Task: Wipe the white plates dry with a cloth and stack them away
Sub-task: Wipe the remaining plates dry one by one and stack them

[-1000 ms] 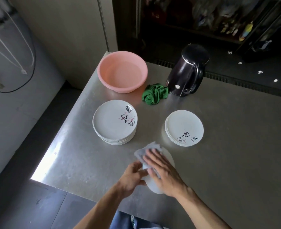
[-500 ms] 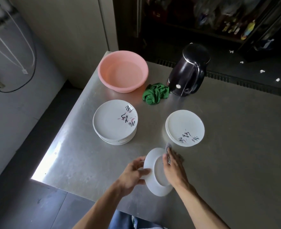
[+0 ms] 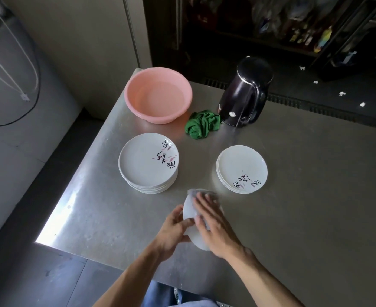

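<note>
I hold the white plate (image 3: 188, 210) tipped on edge above the table's near side. My left hand (image 3: 173, 231) pinches its 9 o'clock rim. My right hand (image 3: 213, 227) presses the pale cloth (image 3: 199, 192) flat on its face, fingers straight and close together. The short stack (image 3: 242, 169) lies at 1 o'clock, nearer my right hand than the tall stack (image 3: 148, 161) at 11.
</note>
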`<action>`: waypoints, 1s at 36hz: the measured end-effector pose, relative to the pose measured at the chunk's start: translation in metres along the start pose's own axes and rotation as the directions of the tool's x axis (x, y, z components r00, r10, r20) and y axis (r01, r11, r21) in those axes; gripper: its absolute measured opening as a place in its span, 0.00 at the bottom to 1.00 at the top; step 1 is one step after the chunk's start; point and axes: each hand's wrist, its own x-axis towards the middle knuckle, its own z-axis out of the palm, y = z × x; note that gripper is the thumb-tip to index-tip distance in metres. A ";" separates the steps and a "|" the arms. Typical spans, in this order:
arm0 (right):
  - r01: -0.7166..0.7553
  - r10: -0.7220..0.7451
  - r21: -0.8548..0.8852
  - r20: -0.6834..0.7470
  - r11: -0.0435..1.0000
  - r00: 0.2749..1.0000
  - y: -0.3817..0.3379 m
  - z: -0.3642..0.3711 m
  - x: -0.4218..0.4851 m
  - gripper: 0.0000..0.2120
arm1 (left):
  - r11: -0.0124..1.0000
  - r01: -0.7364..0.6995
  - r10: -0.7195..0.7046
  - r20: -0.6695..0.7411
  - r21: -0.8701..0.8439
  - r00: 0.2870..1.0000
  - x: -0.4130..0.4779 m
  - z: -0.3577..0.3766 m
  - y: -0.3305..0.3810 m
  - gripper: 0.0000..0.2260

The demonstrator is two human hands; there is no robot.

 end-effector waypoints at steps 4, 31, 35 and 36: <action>0.001 -0.002 -0.042 -0.025 0.999 1.000 0.010 0.004 0.002 0.26 | 1.000 0.012 -0.012 0.007 0.017 1.000 -0.003 -0.005 -0.001 0.16; -0.440 0.696 0.623 -0.246 0.647 0.675 0.017 -0.032 -0.026 0.16 | 0.908 -0.023 0.142 -0.254 0.419 0.957 0.019 0.007 0.000 0.13; -0.505 0.800 0.717 -0.123 0.481 0.588 0.030 -0.023 -0.034 0.16 | 0.966 0.089 -0.027 -0.247 0.243 0.969 0.007 0.008 -0.005 0.14; -0.523 0.806 0.696 -0.140 0.493 0.575 0.031 -0.022 -0.034 0.14 | 0.969 0.092 -0.033 -0.249 0.231 0.968 0.006 0.008 -0.007 0.15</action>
